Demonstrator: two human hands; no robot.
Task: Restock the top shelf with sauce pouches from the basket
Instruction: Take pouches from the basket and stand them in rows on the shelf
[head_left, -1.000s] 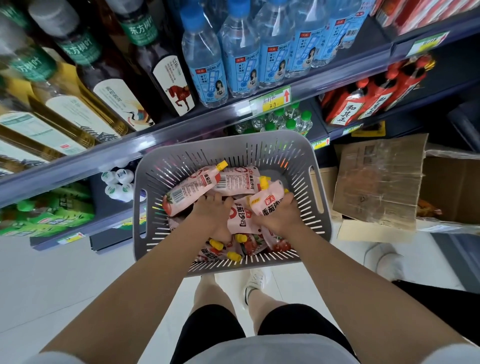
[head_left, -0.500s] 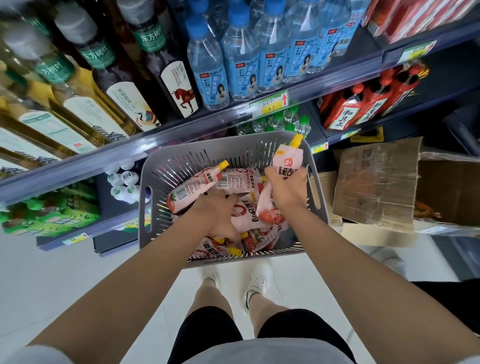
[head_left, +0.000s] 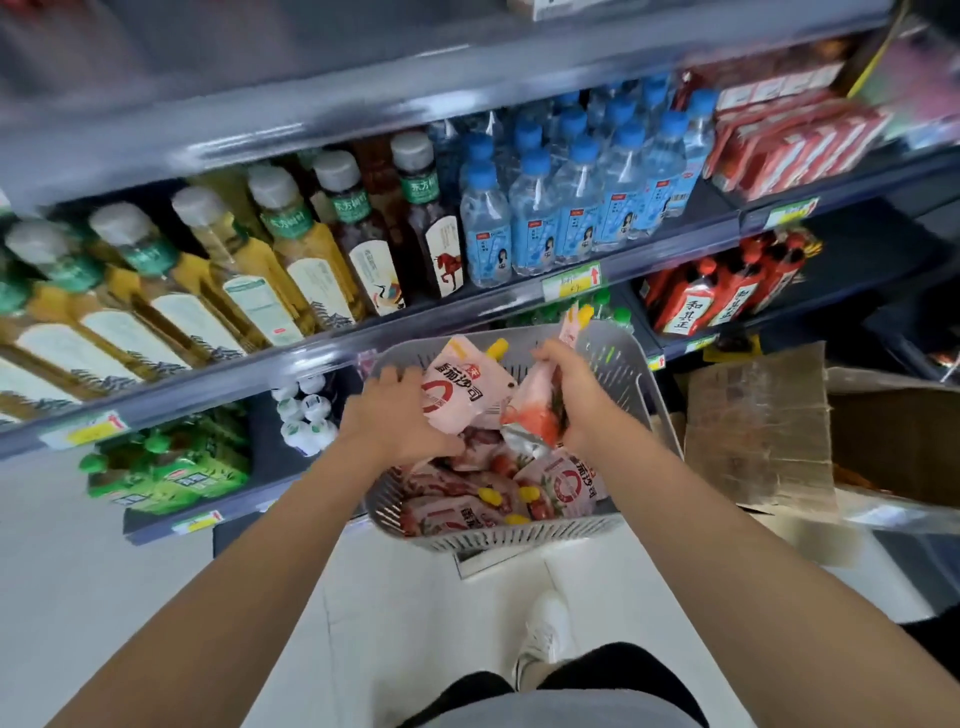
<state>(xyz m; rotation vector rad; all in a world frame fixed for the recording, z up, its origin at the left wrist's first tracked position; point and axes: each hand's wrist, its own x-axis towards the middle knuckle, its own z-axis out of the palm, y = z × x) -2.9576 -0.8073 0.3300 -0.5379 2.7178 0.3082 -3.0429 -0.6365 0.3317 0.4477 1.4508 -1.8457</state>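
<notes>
A grey slotted basket stands on the floor by the shelves with several pink sauce pouches with yellow caps inside. My left hand grips a pink pouch and holds it above the basket's left side. My right hand grips another pouch upright over the basket's middle, its yellow cap near the far rim. A higher shelf edge runs across the top of the view; what stands on it is hidden.
Tea bottles, blue-capped water bottles and red packs fill the shelf above the basket. Red bottles and green bottles sit lower. Cardboard boxes lie at the right. My shoe is on the white floor.
Both hands have risen out of the basket, each with a pouch. The view has tilted upward, so more of the shelves shows.
</notes>
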